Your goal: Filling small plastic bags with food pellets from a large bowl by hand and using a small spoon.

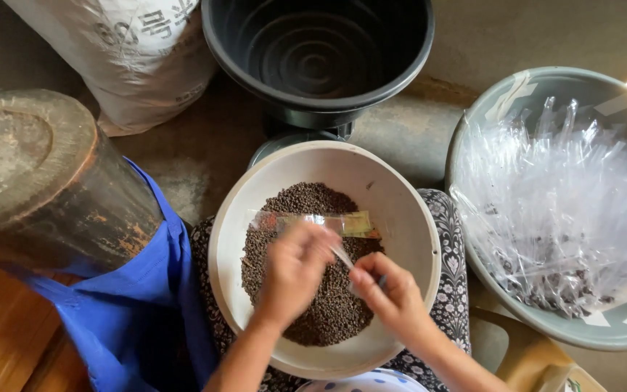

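Left hand [293, 272] pinches a narrow clear bag [313, 222] above the white bowl [400, 210] of dark seeds [328, 305]. Right hand [390, 294] grips the bag's lower end. Many bags fill the grey basin [488, 109]; most seeds remain unbagged, by appearance.

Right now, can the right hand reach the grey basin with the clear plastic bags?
Probably yes. The right hand is over the white bowl, and the grey basin stands just beside that bowl on the same side. Nothing lies between them, though the hand is pinching a thin clear bag.
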